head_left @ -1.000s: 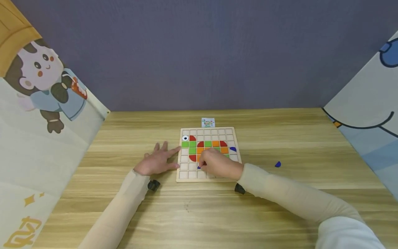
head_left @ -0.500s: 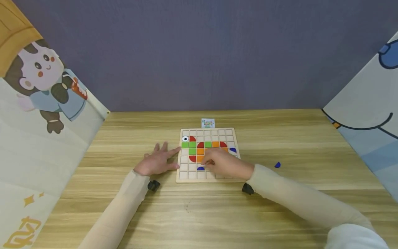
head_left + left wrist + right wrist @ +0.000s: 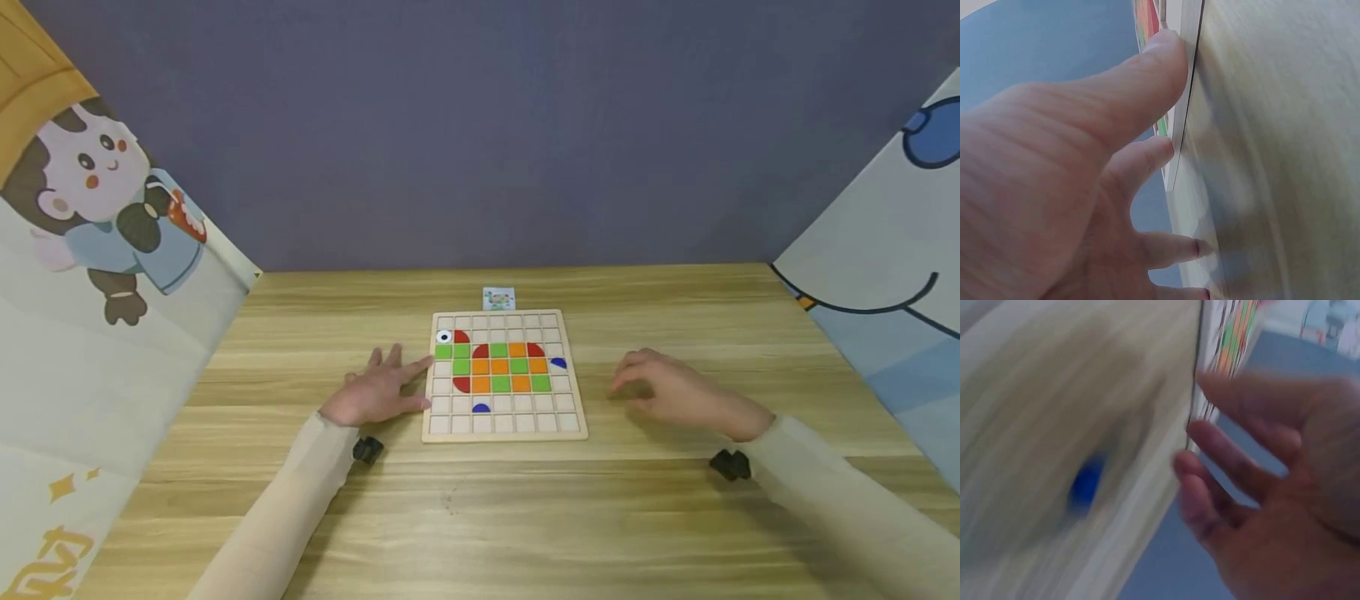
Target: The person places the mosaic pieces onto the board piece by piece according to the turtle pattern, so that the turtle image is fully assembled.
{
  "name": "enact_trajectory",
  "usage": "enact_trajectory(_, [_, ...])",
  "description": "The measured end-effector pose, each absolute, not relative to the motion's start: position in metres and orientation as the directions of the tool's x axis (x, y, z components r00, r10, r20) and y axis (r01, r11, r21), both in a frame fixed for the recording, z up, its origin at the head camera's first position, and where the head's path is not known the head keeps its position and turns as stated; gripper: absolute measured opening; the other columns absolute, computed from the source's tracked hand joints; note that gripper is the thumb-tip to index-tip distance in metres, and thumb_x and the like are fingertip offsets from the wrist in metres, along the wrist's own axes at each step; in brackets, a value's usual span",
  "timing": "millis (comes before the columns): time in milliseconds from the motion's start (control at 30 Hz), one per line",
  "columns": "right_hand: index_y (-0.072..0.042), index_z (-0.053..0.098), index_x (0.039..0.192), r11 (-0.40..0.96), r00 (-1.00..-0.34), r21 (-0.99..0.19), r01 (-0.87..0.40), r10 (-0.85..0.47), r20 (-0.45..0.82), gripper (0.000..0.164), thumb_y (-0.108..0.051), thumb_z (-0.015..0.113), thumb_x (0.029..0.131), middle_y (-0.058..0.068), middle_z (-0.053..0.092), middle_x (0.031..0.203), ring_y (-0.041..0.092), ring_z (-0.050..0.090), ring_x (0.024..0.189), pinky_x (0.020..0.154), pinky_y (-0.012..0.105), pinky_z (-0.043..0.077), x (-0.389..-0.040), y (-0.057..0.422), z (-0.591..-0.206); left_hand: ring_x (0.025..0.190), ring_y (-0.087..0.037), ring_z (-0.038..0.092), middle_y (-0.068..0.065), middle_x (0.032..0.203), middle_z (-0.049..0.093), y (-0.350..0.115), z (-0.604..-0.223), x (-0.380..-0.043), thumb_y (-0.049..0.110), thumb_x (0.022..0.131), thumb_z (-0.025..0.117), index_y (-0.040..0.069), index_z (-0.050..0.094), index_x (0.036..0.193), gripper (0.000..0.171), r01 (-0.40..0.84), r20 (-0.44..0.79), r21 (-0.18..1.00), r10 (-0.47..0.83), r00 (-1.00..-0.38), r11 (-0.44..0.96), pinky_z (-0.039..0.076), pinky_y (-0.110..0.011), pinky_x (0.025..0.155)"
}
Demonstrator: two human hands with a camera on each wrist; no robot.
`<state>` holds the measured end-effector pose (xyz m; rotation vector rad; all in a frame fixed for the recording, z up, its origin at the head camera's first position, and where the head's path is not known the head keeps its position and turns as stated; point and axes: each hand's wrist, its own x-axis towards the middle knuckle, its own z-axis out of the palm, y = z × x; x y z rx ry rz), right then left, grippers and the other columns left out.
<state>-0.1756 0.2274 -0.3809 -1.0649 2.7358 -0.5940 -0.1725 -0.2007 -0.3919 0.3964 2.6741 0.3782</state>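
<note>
A wooden grid board (image 3: 525,423) lies on the table, bearing green and orange squares, red quarter-round tiles and a white eye tile (image 3: 444,337). One blue half-round tile (image 3: 481,408) sits in a lower cell, another blue half-round tile (image 3: 558,363) near the right edge. With fingers spread, my left hand (image 3: 378,390) touches the board's left edge with thumb and index finger. My right hand (image 3: 675,392) is over the table right of the board, fingers loosely bent around nothing. Below it in the right wrist view shows a loose blue tile (image 3: 1088,482), blurred; the hand hides it in the head view.
A small picture card (image 3: 498,298) lies against the board's far edge. Behind the wooden table (image 3: 480,517) rises a dark grey-blue panel (image 3: 480,133), with cartoon-printed panels at left and right.
My right hand has left the blue tile in the lower cell and moved right, off the board, over the loose blue tile. The left hand stays at the board's edge.
</note>
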Motion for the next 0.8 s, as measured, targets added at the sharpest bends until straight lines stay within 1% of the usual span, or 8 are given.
enact_trajectory(100, [-0.015,0.07,0.103,0.679,-0.732,-0.417,-0.604,-0.68,-0.048,0.036,-0.002,0.081,0.071,-0.005,0.058,0.107,0.024,0.052,0.102,0.088,0.049,0.044,-0.173,0.261,-0.383,0.135,-0.052,-0.001,-0.024,0.154,-0.001,-0.202,-0.393,-0.172,0.056,0.088,0.055,0.033,0.022,0.151,0.074,0.214,-0.356,0.319,0.326,-0.876,0.923,0.014,-0.08,0.088])
enact_trajectory(167, [-0.015,0.069,0.104,0.664,-0.715,-0.413,-0.623,-0.698,-0.045,0.039,-0.002,0.082,0.069,-0.005,0.057,0.106,0.023,0.052,0.1,0.086,0.046,0.046,-0.171,0.278,-0.386,0.135,-0.052,-0.001,-0.024,0.154,-0.001,-0.202,-0.393,-0.172,0.056,0.088,0.055,0.033,0.022,0.151,0.074,0.215,-0.355,0.319,0.327,-0.876,0.923,0.014,-0.08,0.087])
enact_trajectory(200, [-0.015,0.069,0.104,0.652,-0.705,-0.414,-0.635,-0.708,-0.034,0.041,0.0,0.082,0.068,-0.004,0.057,0.105,0.021,0.052,0.099,0.082,0.043,0.048,-0.17,0.285,-0.389,0.135,-0.052,-0.001,-0.024,0.154,-0.001,-0.203,-0.393,-0.172,0.056,0.088,0.055,0.033,0.022,0.151,0.074,0.216,-0.354,0.318,0.327,-0.876,0.923,0.014,-0.08,0.087])
enact_trajectory(333, [-0.013,0.068,0.099,0.598,-0.675,-0.412,-0.688,-0.736,0.057,0.04,0.007,0.08,0.066,-0.003,0.057,0.1,0.017,0.056,0.089,0.074,0.035,0.051,-0.167,0.298,-0.4,0.134,-0.053,-0.001,-0.025,0.153,-0.001,-0.203,-0.394,-0.172,0.055,0.089,0.055,0.033,0.022,0.151,0.074,0.218,-0.354,0.315,0.327,-0.876,0.924,0.014,-0.08,0.088])
enact_trajectory(433, [-0.013,0.068,0.096,0.608,-0.709,-0.455,-0.65,-0.701,0.076,0.035,0.009,0.077,0.07,-0.004,0.057,0.095,0.014,0.057,0.083,0.069,0.03,0.052,-0.167,0.299,-0.405,0.134,-0.053,-0.001,-0.025,0.153,-0.001,-0.204,-0.394,-0.172,0.055,0.089,0.054,0.033,0.022,0.151,0.074,0.219,-0.353,0.314,0.328,-0.876,0.924,0.014,-0.081,0.087])
enact_trajectory(533, [-0.014,0.068,0.094,0.66,-0.772,-0.498,-0.563,-0.635,0.032,0.029,0.008,0.075,0.075,-0.005,0.058,0.092,0.014,0.058,0.081,0.066,0.028,0.051,-0.166,0.296,-0.405,0.134,-0.053,-0.001,-0.025,0.153,-0.001,-0.203,-0.395,-0.172,0.056,0.088,0.054,0.033,0.022,0.151,0.073,0.221,-0.352,0.312,0.329,-0.876,0.924,0.015,-0.081,0.087])
enact_trajectory(600, [-0.012,0.069,0.094,0.688,-0.799,-0.507,-0.52,-0.601,0.003,0.026,0.006,0.074,0.076,-0.005,0.059,0.09,0.013,0.058,0.079,0.064,0.027,0.051,-0.166,0.294,-0.403,0.135,-0.053,0.0,-0.025,0.154,-0.001,-0.203,-0.395,-0.172,0.056,0.088,0.054,0.033,0.022,0.151,0.073,0.221,-0.352,0.31,0.328,-0.876,0.925,0.015,-0.081,0.087])
enact_trajectory(800, [-0.005,0.069,0.095,0.729,-0.842,-0.509,-0.457,-0.54,-0.017,0.022,0.005,0.074,0.076,-0.004,0.063,0.086,0.008,0.057,0.074,0.062,0.025,0.051,-0.167,0.291,-0.402,0.135,-0.053,0.0,-0.025,0.154,0.0,-0.202,-0.395,-0.173,0.057,0.088,0.054,0.034,0.022,0.151,0.074,0.222,-0.357,0.3,0.325,-0.876,0.928,0.015,-0.081,0.087])
